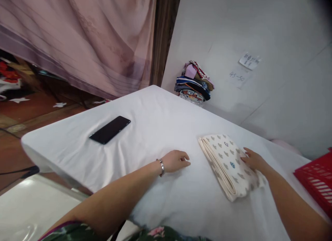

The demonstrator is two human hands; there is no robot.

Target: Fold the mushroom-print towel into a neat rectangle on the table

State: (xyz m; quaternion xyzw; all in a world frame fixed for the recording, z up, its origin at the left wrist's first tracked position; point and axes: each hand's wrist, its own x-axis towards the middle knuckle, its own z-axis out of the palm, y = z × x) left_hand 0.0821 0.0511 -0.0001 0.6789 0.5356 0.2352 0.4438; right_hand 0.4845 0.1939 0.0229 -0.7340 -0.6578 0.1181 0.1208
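Observation:
A folded cream cloth point(227, 161) lies on the white-covered table point(155, 130), printed with small grey shapes and a few blue figures. Its layered folded edge faces left. My right hand point(253, 161) rests on the cloth's right side with the fingers stretched out over the print; the cloth's border beneath the hand is blurred. To the left of the cloth, my left hand point(175, 160) hovers at or just over the tabletop, fingers loosely bent and apart, with nothing in it. A bracelet circles that wrist. Whether the left hand touches the table I cannot tell.
A black phone point(110, 130) lies on the table's left part. Folded clothes point(193, 83) are stacked by the wall point(259, 23), which bears paper labels. A red plastic basket point(316, 178) stands at the right. A pink curtain point(103, 36) hangs behind; a pale stool point(33, 206) is lower left.

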